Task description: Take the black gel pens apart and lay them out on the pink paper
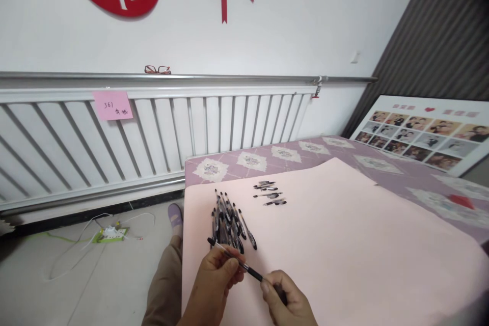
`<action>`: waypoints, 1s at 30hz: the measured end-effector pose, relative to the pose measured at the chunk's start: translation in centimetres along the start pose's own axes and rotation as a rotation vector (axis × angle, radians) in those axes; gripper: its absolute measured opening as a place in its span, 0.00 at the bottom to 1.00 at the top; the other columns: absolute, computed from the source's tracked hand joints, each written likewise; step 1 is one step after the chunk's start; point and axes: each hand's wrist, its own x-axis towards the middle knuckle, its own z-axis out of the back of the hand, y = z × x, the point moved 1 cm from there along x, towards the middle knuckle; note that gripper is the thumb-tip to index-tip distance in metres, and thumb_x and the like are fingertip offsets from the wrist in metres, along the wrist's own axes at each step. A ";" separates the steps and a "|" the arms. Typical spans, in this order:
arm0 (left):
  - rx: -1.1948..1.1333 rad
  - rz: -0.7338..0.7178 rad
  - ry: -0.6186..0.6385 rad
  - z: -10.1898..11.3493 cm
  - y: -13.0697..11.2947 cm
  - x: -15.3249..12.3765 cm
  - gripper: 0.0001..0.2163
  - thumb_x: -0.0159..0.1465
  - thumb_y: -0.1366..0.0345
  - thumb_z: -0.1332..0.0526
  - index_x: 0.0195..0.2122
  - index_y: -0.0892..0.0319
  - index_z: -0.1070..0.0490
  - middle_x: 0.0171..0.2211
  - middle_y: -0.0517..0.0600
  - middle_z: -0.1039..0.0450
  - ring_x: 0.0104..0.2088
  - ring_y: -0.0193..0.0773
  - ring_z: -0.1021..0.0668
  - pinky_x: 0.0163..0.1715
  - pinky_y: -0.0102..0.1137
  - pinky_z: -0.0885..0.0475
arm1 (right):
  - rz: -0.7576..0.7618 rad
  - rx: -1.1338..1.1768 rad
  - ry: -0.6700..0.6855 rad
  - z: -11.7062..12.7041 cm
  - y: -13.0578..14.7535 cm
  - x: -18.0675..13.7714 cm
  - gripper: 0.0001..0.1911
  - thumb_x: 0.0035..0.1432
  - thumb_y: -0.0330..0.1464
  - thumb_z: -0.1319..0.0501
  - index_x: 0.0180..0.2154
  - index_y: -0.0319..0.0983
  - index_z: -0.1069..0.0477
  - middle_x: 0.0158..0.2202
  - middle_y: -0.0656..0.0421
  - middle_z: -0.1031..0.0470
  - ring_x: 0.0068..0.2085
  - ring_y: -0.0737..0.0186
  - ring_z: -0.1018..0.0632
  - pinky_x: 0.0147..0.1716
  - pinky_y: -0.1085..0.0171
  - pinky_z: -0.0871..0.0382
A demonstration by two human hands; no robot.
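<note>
Pen [252, 272], one end partly hidden in the right-hand fingers [286, 282]

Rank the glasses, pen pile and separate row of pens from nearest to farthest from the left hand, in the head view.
1. Pen pile, just beyond the left hand.
2. Separate row of pens, farther right.
3. Glasses, on the pipe.

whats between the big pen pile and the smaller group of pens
Only a bare stretch of pink sheet lies between the pile and the smaller group, as the head view shows.
</note>
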 end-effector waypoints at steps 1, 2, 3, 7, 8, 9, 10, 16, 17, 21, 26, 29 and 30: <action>0.000 0.001 -0.007 0.0 0.1 0.1 0.02 0.54 0.70 0.39 0.30 0.59 0.30 0.28 0.48 0.28 0.27 0.30 0.28 0.30 0.28 0.35 | 0.014 -0.001 -0.013 0.0 0.1 0.0 0.18 0.44 0.47 0.39 0.20 0.39 0.36 0.16 0.68 0.46 0.19 0.71 0.43 0.18 0.70 0.50; -0.002 0.003 -0.014 0.1 0.1 0.1 0.02 0.54 0.70 0.39 0.30 0.59 0.30 0.29 0.48 0.28 0.27 0.30 0.28 0.30 0.27 0.35 | 0.024 0.008 -0.030 0.0 0.1 0.0 0.17 0.43 0.46 0.38 0.21 0.40 0.35 0.16 0.68 0.46 0.19 0.71 0.43 0.18 0.70 0.50; -0.006 0.005 -0.022 0.1 0.2 0.1 0.02 0.54 0.70 0.39 0.30 0.59 0.30 0.29 0.47 0.28 0.27 0.29 0.28 0.30 0.27 0.35 | 0.028 0.022 -0.048 0.0 0.0 0.0 0.16 0.42 0.46 0.37 0.22 0.40 0.34 0.16 0.68 0.46 0.19 0.71 0.44 0.18 0.70 0.51; -0.006 0.007 -0.029 0.1 0.2 0.1 0.03 0.54 0.71 0.39 0.30 0.59 0.30 0.30 0.47 0.28 0.28 0.29 0.28 0.32 0.28 0.35 | -0.039 0.064 -0.037 -0.1 -0.8 0.3 0.20 0.42 0.51 0.40 0.23 0.40 0.35 0.14 0.70 0.47 0.15 0.74 0.47 0.15 0.70 0.57; -0.001 0.006 -0.027 0.1 0.1 0.0 0.03 0.54 0.71 0.39 0.30 0.59 0.30 0.30 0.47 0.28 0.28 0.29 0.29 0.33 0.28 0.35 | -0.061 0.072 -0.018 -0.1 -1.0 0.4 0.22 0.44 0.52 0.42 0.22 0.40 0.36 0.12 0.70 0.48 0.14 0.74 0.49 0.15 0.70 0.59; 0.006 0.008 -0.026 0.0 0.1 0.0 0.03 0.53 0.71 0.39 0.30 0.59 0.29 0.30 0.47 0.28 0.29 0.29 0.29 0.33 0.28 0.35 | -0.075 0.078 -0.002 -0.1 -1.2 0.5 0.23 0.45 0.53 0.44 0.20 0.40 0.38 0.11 0.71 0.50 0.14 0.74 0.49 0.15 0.70 0.59; 0.013 0.011 -0.027 0.0 0.0 -0.1 0.03 0.53 0.71 0.38 0.30 0.59 0.29 0.30 0.47 0.28 0.29 0.30 0.29 0.33 0.28 0.34 | -0.079 0.081 0.005 -0.1 -1.3 0.5 0.24 0.45 0.54 0.45 0.18 0.40 0.40 0.10 0.71 0.51 0.14 0.74 0.49 0.15 0.70 0.59; 0.024 0.007 -0.041 -0.2 0.1 -0.2 0.03 0.54 0.70 0.38 0.30 0.59 0.29 0.32 0.48 0.28 0.30 0.31 0.29 0.34 0.28 0.34 | -0.042 0.096 -0.046 0.2 -1.0 0.5 0.20 0.39 0.50 0.37 0.25 0.40 0.34 0.15 0.70 0.45 0.15 0.74 0.47 0.15 0.71 0.57; 0.023 0.008 -0.044 -0.1 0.2 -0.3 0.03 0.54 0.70 0.38 0.31 0.58 0.29 0.32 0.48 0.28 0.31 0.31 0.29 0.34 0.28 0.34 | -0.053 0.107 -0.041 0.2 -1.0 0.5 0.21 0.39 0.50 0.37 0.27 0.40 0.34 0.16 0.70 0.44 0.15 0.74 0.47 0.15 0.71 0.57; 0.022 0.026 -0.057 -0.1 0.2 -0.3 0.04 0.53 0.70 0.37 0.31 0.59 0.29 0.32 0.49 0.28 0.32 0.32 0.29 0.34 0.29 0.34 | -0.093 0.090 0.042 0.2 -1.1 0.6 0.23 0.45 0.53 0.44 0.22 0.39 0.36 0.11 0.71 0.49 0.14 0.74 0.49 0.15 0.70 0.59; 0.023 0.035 -0.059 -0.1 0.2 -0.2 0.04 0.53 0.69 0.38 0.30 0.58 0.29 0.32 0.48 0.28 0.31 0.31 0.29 0.33 0.28 0.34 | -0.048 0.094 -0.026 0.2 -0.6 0.4 0.18 0.41 0.48 0.38 0.23 0.40 0.35 0.15 0.70 0.47 0.16 0.74 0.48 0.15 0.70 0.58; 0.015 0.033 -0.064 -0.2 0.2 -0.3 0.04 0.53 0.70 0.38 0.30 0.58 0.29 0.32 0.48 0.28 0.31 0.31 0.28 0.34 0.29 0.34 | -0.041 0.106 -0.061 0.4 -0.3 0.3 0.18 0.40 0.46 0.36 0.29 0.40 0.32 0.19 0.68 0.40 0.17 0.74 0.47 0.15 0.70 0.57; 0.015 0.032 -0.064 -0.2 0.2 -0.3 0.04 0.53 0.70 0.38 0.30 0.58 0.29 0.32 0.48 0.28 0.31 0.31 0.28 0.34 0.29 0.34 | -0.052 0.102 -0.035 0.4 -0.2 0.4 0.18 0.42 0.46 0.37 0.28 0.39 0.32 0.18 0.68 0.40 0.16 0.74 0.47 0.15 0.70 0.57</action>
